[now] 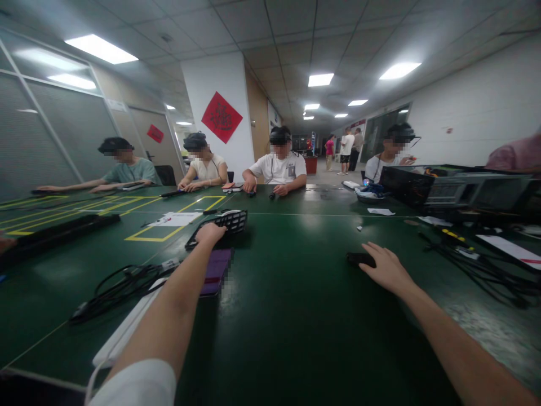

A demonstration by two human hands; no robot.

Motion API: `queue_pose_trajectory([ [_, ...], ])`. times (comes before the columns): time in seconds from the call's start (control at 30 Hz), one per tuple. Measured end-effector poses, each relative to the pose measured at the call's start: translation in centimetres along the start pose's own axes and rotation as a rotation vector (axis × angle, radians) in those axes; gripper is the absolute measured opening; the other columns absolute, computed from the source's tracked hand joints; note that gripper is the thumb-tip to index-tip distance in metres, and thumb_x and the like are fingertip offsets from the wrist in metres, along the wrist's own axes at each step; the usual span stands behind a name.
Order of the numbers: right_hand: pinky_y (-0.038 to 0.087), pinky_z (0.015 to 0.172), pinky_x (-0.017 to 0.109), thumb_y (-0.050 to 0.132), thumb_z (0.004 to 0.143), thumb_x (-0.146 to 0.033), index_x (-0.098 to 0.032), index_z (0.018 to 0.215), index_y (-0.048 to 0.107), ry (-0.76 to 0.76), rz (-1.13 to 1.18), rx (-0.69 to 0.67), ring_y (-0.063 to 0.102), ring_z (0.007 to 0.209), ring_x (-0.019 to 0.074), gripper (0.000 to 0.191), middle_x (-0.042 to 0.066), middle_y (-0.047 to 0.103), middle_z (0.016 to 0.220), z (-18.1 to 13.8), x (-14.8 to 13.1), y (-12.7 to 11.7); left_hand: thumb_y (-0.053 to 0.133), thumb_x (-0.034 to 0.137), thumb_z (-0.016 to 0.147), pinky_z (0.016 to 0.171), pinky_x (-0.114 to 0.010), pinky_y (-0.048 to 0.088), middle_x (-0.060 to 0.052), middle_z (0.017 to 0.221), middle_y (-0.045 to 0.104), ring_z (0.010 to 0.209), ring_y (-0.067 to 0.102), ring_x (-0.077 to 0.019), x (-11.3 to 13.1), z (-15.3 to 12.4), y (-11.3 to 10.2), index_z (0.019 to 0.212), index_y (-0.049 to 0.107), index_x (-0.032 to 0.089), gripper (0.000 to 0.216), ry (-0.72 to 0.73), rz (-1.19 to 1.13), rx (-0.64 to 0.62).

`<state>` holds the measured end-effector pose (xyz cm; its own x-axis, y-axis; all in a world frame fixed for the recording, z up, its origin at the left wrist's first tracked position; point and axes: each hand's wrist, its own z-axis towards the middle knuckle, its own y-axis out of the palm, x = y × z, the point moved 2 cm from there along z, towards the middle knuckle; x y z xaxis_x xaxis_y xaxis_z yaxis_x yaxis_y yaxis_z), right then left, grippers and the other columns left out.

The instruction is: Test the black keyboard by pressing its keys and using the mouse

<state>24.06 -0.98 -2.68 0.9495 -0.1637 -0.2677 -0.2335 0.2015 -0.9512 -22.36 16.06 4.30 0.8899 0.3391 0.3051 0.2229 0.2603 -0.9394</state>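
My left hand (210, 232) reaches across the green table and is closed on the near edge of a black plastic panel with rows of rectangular openings (236, 221). The panel is tilted up off the tabletop. Below it lies a purple notebook (217, 272), partly behind my left forearm. On the right, my right hand (386, 266) is at a small black block-like object (357, 258), with the fingers stretched and apart and the thumb on its near side. The object's right end is hidden by the hand.
A white power strip (127, 330) and a bundle of black cables (122, 285) lie left of my left arm. More black cables (477, 265) lie at the right, near an open computer case (422, 186). Several people sit around the table; a paper sheet (175, 219) lies farther back.
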Motion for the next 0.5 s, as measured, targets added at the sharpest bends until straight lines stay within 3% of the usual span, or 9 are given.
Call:
queue_pose_trajectory([
  [0.1, 0.031, 0.099, 0.052, 0.043, 0.078, -0.038, -0.02, 0.133, 0.031, 0.012, 0.026, -0.044, 0.023, 0.129, 0.0354, 0.06, 0.005, 0.026, 0.143, -0.1, 0.2, 0.4, 0.057, 0.04, 0.066, 0.078, -0.039, 0.045, -0.021, 0.111, 0.057, 0.103, 0.053, -0.0337, -0.7, 0.4, 0.8, 0.101, 0.062, 0.006, 0.048, -0.051, 0.066, -0.034],
  [0.23, 0.037, 0.096, 0.046, 0.044, 0.078, -0.03, -0.018, 0.13, 0.036, -0.047, 0.121, -0.046, 0.039, 0.12, 0.0287, 0.054, 0.007, 0.04, 0.134, 0.0, 0.5, 0.9, 0.055, 0.044, 0.068, 0.077, -0.037, 0.044, -0.02, 0.111, 0.058, 0.103, 0.054, -0.0322, 1.0, 0.6, 1.0, 0.1, 0.062, 0.009, 0.048, 0.032, 0.112, -0.068],
  [0.37, 0.039, 0.094, 0.043, 0.047, 0.076, -0.028, -0.017, 0.123, 0.044, -0.078, 0.209, -0.014, 0.047, 0.112, 0.0265, 0.048, 0.008, 0.047, 0.127, 0.2, 0.4, 0.7, 0.053, 0.049, 0.068, 0.073, -0.031, 0.044, -0.018, 0.102, 0.062, 0.098, 0.057, -0.0293, 5.5, -1.2, 1.2, 0.093, 0.064, 0.011, 0.047, 0.143, 0.056, -0.05],
  [0.5, 0.035, 0.098, 0.039, 0.051, 0.072, -0.026, -0.013, 0.118, 0.047, -0.137, 0.442, 0.026, 0.047, 0.111, 0.0235, 0.048, 0.011, 0.049, 0.122, 0.0, -0.8, 0.2, 0.044, 0.052, 0.075, 0.062, -0.027, 0.043, -0.013, 0.085, 0.066, 0.08, 0.061, -0.0238, 11.8, -7.2, 2.9, 0.079, 0.065, 0.012, 0.045, 0.402, -0.179, -0.135],
])
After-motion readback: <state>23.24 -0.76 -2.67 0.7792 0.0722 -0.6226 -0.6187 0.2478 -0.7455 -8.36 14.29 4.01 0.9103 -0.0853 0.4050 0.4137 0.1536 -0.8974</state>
